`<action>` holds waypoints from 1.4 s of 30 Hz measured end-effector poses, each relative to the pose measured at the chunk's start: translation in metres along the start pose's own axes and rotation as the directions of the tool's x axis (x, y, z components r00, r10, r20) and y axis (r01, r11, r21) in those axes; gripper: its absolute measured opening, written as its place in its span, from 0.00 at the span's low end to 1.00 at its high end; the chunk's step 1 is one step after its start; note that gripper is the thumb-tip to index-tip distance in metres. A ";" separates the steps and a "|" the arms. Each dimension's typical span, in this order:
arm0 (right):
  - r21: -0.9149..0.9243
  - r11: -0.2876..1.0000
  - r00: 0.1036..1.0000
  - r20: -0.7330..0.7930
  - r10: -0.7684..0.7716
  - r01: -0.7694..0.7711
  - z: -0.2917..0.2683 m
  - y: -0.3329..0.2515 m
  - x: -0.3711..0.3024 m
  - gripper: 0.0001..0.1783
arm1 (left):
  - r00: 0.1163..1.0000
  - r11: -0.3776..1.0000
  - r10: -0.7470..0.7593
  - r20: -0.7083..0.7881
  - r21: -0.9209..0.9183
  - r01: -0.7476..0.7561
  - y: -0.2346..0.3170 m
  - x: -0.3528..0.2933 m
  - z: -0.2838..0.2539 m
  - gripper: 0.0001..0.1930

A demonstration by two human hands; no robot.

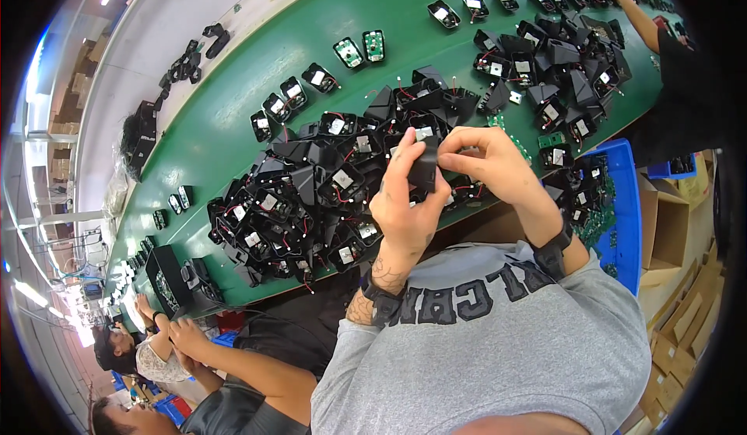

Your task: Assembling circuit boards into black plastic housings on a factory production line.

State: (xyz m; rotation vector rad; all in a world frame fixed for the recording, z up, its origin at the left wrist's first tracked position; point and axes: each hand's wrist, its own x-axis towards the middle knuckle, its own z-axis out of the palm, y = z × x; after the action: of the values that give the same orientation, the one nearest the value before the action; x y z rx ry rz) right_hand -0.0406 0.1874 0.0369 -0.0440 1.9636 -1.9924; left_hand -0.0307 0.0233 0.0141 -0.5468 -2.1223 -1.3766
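Note:
My left hand (406, 201) grips a black plastic housing (422, 169) between thumb and fingers, holding it tilted above the workbench. Close at the housing's right edge, my right hand (494, 159) has its thumb and forefinger pinched together; whatever they hold, if anything, is too small to make out. Behind and left of my hands lies a large heap of similar black housings (307, 174), many with red wires and a pale block inside. Two open housings with green circuit boards (373, 45) stand beyond the heap.
A second pile of housings (572, 73) lies on the green workbench (257, 46) to the right, near a co-worker's arm (634, 15). A blue bin (622, 201) of circuit boards stands at my right, by cardboard boxes (668, 225). Other people sit along the left.

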 end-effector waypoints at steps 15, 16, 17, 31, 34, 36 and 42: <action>-0.308 0.776 0.737 -0.258 -0.625 0.550 0.033 0.017 0.005 0.08 | 0.921 0.850 -0.383 -0.070 -0.417 0.322 0.012 0.008 0.000 0.21; -0.276 0.779 0.744 -0.240 -0.623 0.563 0.033 0.016 0.006 0.08 | 0.921 0.852 -0.382 -0.075 -0.414 0.319 0.011 0.007 0.000 0.21; -0.273 0.777 0.744 -0.235 -0.626 0.567 0.034 0.015 0.006 0.08 | 0.933 0.868 -0.345 -0.097 -0.410 0.278 0.010 0.005 0.000 0.21; -0.590 0.534 0.786 0.340 -0.517 0.606 -0.007 -0.034 0.002 0.07 | 0.741 0.506 -0.588 0.325 -0.566 0.651 0.017 0.012 -0.020 0.16; -0.630 0.553 0.820 0.265 -0.507 0.545 -0.002 -0.036 -0.003 0.06 | 0.751 0.523 -0.572 0.331 -0.558 0.644 0.020 0.011 -0.020 0.16; -0.657 0.537 0.820 0.231 -0.524 0.529 0.003 -0.033 -0.006 0.05 | 0.751 0.545 -0.562 0.347 -0.527 0.652 0.018 0.011 -0.021 0.17; -0.777 0.324 0.748 0.265 -0.608 0.539 0.007 -0.026 -0.013 0.06 | 0.710 0.532 -0.582 0.397 -0.474 0.701 0.019 0.007 -0.022 0.17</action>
State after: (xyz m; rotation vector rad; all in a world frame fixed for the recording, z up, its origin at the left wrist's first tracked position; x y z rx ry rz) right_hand -0.0316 0.1837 0.0651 -1.0706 3.0698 -1.0796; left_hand -0.0193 0.0111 0.0391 -0.0682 -2.0921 -2.5791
